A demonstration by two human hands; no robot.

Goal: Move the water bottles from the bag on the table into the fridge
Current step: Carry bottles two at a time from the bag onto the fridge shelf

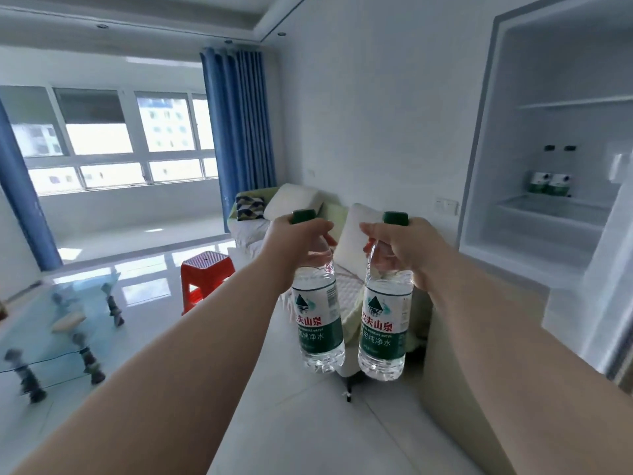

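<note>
Out in front of the open white fridge [548, 214], each hand — left hand [296, 236], right hand [407, 243] — grips the neck of a clear green-capped water bottle, left bottle [318, 313] and right bottle [385, 323] hanging upright side by side, two more bottles [549, 181] shelved inside.

Left hand [291, 234]: grips left bottle [318, 313] by neck. Right hand [407, 245]: right bottle [385, 320]. Open fridge [534, 214]: two shelved bottles [549, 183].

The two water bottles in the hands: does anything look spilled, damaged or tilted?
Nothing stands out. The left hand and the right hand each hold a water bottle by the neck, both capped, upright and apart. Two more bottles stand upright on a shelf in the open fridge.
</note>
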